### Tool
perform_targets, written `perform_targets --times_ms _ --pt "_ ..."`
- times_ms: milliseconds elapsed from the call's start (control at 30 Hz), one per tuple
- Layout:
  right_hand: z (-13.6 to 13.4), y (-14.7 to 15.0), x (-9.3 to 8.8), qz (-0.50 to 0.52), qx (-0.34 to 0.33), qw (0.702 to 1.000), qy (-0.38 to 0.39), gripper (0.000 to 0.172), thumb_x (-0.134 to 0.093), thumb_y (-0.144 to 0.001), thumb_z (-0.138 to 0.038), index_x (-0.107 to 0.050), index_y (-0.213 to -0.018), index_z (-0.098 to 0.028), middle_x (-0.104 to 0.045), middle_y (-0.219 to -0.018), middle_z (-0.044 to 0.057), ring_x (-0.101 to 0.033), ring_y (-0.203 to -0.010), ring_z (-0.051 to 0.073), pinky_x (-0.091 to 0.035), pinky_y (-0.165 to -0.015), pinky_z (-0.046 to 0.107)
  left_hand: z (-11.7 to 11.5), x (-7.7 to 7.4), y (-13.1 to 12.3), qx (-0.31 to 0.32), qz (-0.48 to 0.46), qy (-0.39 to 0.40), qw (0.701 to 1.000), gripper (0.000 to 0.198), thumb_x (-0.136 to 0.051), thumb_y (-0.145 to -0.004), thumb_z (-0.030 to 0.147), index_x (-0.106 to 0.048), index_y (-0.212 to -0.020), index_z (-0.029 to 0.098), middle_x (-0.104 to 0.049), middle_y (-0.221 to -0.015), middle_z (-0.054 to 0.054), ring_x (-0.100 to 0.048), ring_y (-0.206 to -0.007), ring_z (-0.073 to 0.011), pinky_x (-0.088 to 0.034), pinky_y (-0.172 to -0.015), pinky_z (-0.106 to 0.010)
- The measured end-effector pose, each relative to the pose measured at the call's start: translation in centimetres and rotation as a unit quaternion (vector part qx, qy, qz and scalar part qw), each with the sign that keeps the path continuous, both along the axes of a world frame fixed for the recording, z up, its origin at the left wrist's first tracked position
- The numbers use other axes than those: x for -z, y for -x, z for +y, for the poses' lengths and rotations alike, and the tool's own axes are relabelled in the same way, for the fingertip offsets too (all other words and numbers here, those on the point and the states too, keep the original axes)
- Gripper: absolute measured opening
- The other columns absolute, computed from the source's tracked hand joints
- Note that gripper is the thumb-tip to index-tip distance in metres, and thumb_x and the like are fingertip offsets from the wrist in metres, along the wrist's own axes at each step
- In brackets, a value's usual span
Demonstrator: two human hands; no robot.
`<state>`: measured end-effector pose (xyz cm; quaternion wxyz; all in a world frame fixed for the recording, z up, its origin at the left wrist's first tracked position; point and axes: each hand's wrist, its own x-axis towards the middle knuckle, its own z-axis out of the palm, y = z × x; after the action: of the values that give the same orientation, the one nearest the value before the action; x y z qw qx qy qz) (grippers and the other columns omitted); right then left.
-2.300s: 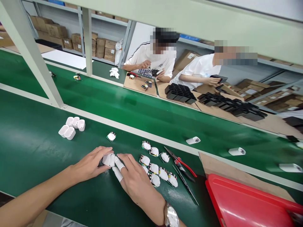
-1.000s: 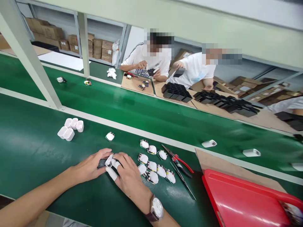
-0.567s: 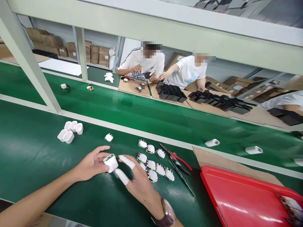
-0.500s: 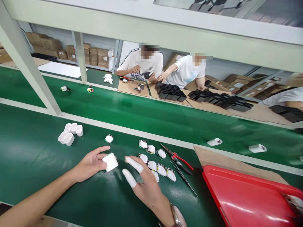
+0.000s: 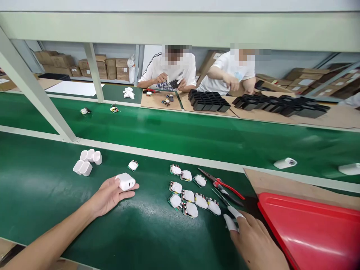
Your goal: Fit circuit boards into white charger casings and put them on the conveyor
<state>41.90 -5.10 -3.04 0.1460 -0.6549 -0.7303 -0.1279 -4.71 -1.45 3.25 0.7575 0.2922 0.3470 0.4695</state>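
Observation:
My left hand holds a small white charger housing between thumb and fingers, its port openings facing right. To the right, my right hand, with white finger covers on thumb and index finger, closes on metal tweezers. The tweezers' tips point up and left; their rear part is hidden by the fingers. Beside them lie red-handled pliers. Several circuit boards topped with white pads sit between my hands. One more such board lies just beyond the housing.
Several open white shells stand at the left. A red tray and cardboard occupy the right. Past a pale rail is a green belt carrying white housings. Two people sit opposite, behind stacked black boxes.
My right hand has moved right, from near the housing to the tweezers. My left hand has turned the housing, so its ports now show. The view has shifted slightly.

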Motion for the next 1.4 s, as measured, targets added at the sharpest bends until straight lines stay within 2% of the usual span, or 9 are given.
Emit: perform_targets --times_ms 100,300,533,667,833,933,1067,1200,1400 --pt "-0.1 -0.7 0.6 -0.019 -0.006 1.000 -0.010 0.026 -0.042 -0.094 -0.031 -0.065 -0.087 -0.020 -0.065 -0.082 0.014 -0.063 -0.073 0.030 -0.055 -0.068 0.044 -0.4 0.3 -0.2 0.004 0.092 -0.114 0.989 0.050 -0.094 -0.078 0.033 -0.060 -0.112 0.020 -0.072 -0.133 -0.015 -0.066 -0.130 -0.0359 -0.057 -0.103 -0.051" --pt "-0.1 -2.2 0.3 0.012 -0.027 0.999 -0.013 0.025 -0.043 -0.094 -0.032 -0.064 -0.095 -0.019 -0.068 -0.098 0.020 -0.066 -0.085 0.035 -0.057 -0.078 0.051 -1.3 1.5 -0.4 0.002 0.372 -0.260 0.891 0.041 -0.087 -0.083 0.031 -0.061 -0.114 0.022 -0.071 -0.116 -0.009 -0.068 -0.104 -0.0227 -0.055 -0.088 -0.035" --pt "-1.4 2.6 -3.4 0.153 0.028 0.988 -0.010 0.034 -0.047 -0.099 -0.039 -0.064 -0.122 -0.021 -0.072 -0.104 0.015 -0.071 -0.077 0.028 -0.056 -0.062 0.037 -1.4 2.1 -0.4 -0.007 0.446 -0.322 0.835 0.047 -0.082 -0.088 0.038 -0.065 -0.130 0.027 -0.064 -0.110 -0.006 -0.066 -0.092 -0.0207 -0.055 -0.081 -0.034" --pt "-0.4 4.2 -4.3 0.139 0.009 0.990 -0.019 0.034 -0.046 -0.097 -0.039 -0.069 -0.113 -0.019 -0.069 -0.109 0.017 -0.071 -0.085 0.029 -0.058 -0.069 0.039 -1.6 1.8 -0.4 -0.008 0.503 -0.337 0.796 0.046 -0.079 -0.090 0.037 -0.063 -0.133 0.030 -0.062 -0.104 -0.003 -0.064 -0.095 -0.0212 -0.054 -0.083 -0.034" --pt "-0.3 6.3 -6.4 0.205 -0.063 0.977 0.012 0.028 -0.049 -0.100 -0.031 -0.070 -0.114 -0.018 -0.071 -0.111 0.015 -0.071 -0.083 0.024 -0.059 -0.066 0.034 -1.7 1.9 -0.4 0.011 0.515 -0.329 0.792 0.044 -0.072 -0.096 0.039 -0.058 -0.138 0.031 -0.063 -0.111 -0.004 -0.065 -0.090 -0.0187 -0.054 -0.079 -0.030" --pt "-1.2 10.8 -7.9 0.299 -0.178 0.934 0.076 0.026 -0.051 -0.104 -0.024 -0.070 -0.122 -0.023 -0.074 -0.099 0.007 -0.070 -0.072 0.019 -0.059 -0.064 0.029 -1.9 2.4 -0.7 0.028 0.527 -0.309 0.792 0.045 -0.071 -0.096 0.041 -0.059 -0.138 0.031 -0.063 -0.110 -0.003 -0.065 -0.084 -0.0175 -0.054 -0.073 -0.028" --pt "-2.0 17.6 -8.3 0.347 -0.272 0.885 0.148 0.026 -0.047 -0.104 -0.018 -0.069 -0.117 -0.023 -0.072 -0.098 0.007 -0.070 -0.079 0.020 -0.060 -0.070 0.030 -2.3 3.0 -1.2 0.031 0.530 -0.301 0.792 0.061 -0.083 -0.086 0.040 -0.059 -0.141 0.033 -0.063 -0.109 -0.001 -0.065 -0.086 -0.0188 -0.056 -0.079 -0.029" --pt "-1.8 20.7 -7.8 0.309 -0.299 0.884 0.184 0.025 -0.043 -0.096 -0.008 -0.063 -0.093 -0.023 -0.066 -0.092 0.004 -0.062 -0.067 0.018 -0.053 -0.060 0.030 -2.3 3.2 -1.2 0.029 0.531 -0.316 0.786 0.063 -0.084 -0.086 0.040 -0.057 -0.142 0.033 -0.062 -0.107 -0.001 -0.065 -0.085 -0.0184 -0.056 -0.075 -0.028" --pt "-1.2 21.7 -7.0 0.311 -0.284 0.888 0.186 0.027 -0.042 -0.087 -0.002 -0.059 -0.091 -0.023 -0.065 -0.094 0.004 -0.062 -0.070 0.019 -0.054 -0.062 0.031 -2.5 3.5 -1.1 0.017 0.519 -0.371 0.770 0.056 -0.073 -0.096 0.040 -0.050 -0.147 0.032 -0.061 -0.106 -0.002 -0.064 -0.084 -0.0187 -0.056 -0.077 -0.030"
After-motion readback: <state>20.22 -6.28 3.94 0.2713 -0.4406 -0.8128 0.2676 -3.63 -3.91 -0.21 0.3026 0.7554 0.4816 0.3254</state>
